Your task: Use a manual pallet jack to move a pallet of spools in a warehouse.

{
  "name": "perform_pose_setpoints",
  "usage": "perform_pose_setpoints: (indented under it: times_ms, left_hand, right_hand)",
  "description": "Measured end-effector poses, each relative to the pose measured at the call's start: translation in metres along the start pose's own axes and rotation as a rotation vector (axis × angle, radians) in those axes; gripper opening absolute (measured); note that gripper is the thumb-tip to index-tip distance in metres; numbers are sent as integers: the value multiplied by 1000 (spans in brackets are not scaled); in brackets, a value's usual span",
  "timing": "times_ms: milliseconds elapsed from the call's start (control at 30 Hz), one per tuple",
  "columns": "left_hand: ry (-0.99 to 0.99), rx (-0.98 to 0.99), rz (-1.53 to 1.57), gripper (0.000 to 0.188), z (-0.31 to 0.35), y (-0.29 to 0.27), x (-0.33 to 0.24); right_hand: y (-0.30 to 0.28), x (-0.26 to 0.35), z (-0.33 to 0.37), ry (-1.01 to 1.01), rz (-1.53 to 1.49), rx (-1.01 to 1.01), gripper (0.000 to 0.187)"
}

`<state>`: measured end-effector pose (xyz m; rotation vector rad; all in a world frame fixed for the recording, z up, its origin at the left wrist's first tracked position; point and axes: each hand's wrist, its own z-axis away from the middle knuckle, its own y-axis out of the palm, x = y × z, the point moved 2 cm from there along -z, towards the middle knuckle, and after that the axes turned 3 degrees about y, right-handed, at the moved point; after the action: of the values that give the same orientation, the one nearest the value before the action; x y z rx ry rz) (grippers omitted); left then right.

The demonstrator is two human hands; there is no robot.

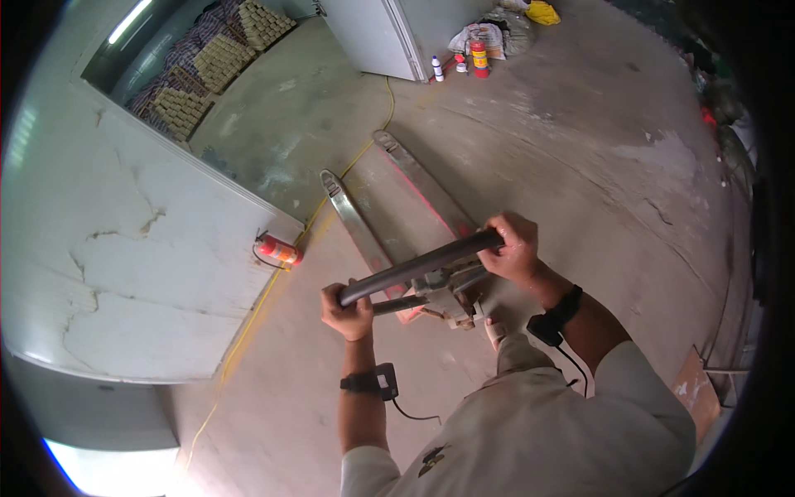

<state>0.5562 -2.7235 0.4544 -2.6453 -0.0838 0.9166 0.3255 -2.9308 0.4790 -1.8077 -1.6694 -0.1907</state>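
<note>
Both my hands are wrapped round the dark handlebar of a pallet jack [422, 267]. At its left end my left hand [348, 312] is closed on the bar, and at its right end my right hand [511, 248] grips it. Below the bar sits the jack's grimy metal body [447, 300], partly hidden by the bar. Two long worn forks, the left one [356, 219] and the right one [422, 182], reach away from me over the floor, with red paint along their sides. Nothing lies on the forks. My foot [495, 331] is close behind the jack's body.
A red fire extinguisher [280, 249] stands left of the forks, beside a pale cracked wall panel [149, 248]. Ahead, a doorway opens to stacked bundles [224, 62]. Near the white door [364, 37] are another extinguisher [479, 60], a bottle [437, 69] and sacks [513, 33]. A yellow line [248, 327] crosses the floor.
</note>
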Motion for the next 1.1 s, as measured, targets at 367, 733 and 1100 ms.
perform_pose_setpoints:
  times_ms: [367, 733, 1100]
  left_hand:
    - [-54, -20, -191, 20, -85, 79, 93]
    - [-32, -6, -103, 21, -169, 200, 138]
    - [-103, 67, -131, 18, -268, 299, 195]
  right_hand:
    - [137, -80, -85, 0, -91, 100, 19]
    - [225, -184, -176, 33, -38, 46, 16]
    - [314, -260, -287, 60, -58, 99, 17]
